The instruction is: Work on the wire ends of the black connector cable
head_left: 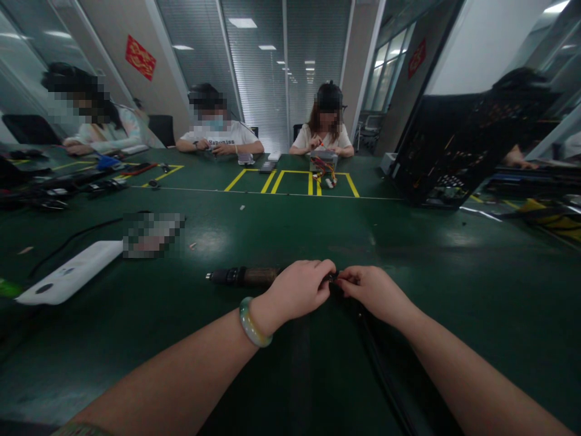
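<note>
A dark electric screwdriver with a brownish grip lies across the green table, its tip toward the left. My left hand is closed around its rear end and hides that part. Pressed close beside it, my right hand pinches the end of a black cable where it meets the screwdriver. My fingers cover the join, so I cannot tell if the plug is seated. From there the cable runs down toward the table's near edge. A jade-coloured bangle circles my left wrist.
On the left lie a white long panel, a pixelated flat object and tangled black cables. A black computer case stands at right. Three people sit across the table; one handles a box with coloured wires.
</note>
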The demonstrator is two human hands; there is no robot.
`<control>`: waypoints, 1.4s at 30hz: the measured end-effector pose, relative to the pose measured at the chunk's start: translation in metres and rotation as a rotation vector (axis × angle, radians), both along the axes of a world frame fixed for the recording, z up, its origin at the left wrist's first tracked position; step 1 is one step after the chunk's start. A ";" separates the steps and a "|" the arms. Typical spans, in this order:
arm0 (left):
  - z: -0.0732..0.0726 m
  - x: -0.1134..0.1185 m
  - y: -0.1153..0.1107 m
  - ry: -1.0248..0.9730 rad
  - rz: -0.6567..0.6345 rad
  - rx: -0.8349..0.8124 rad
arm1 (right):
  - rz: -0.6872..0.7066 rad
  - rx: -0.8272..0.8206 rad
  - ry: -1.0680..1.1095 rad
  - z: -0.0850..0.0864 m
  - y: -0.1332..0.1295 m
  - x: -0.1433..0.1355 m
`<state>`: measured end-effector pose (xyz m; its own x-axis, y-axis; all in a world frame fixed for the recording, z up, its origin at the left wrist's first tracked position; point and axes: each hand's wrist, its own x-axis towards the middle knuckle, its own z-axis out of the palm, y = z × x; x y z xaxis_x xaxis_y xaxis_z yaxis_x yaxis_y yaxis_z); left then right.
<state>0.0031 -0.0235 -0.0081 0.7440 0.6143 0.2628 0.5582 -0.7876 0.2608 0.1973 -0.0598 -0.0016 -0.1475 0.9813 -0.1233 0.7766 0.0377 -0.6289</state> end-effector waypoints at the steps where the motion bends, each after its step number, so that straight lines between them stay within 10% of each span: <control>1: 0.000 0.000 0.000 0.000 -0.010 0.000 | 0.003 0.000 -0.002 0.000 0.000 0.000; 42: 0.002 0.001 0.000 0.009 -0.010 -0.015 | -0.062 -0.052 0.045 -0.004 0.000 -0.002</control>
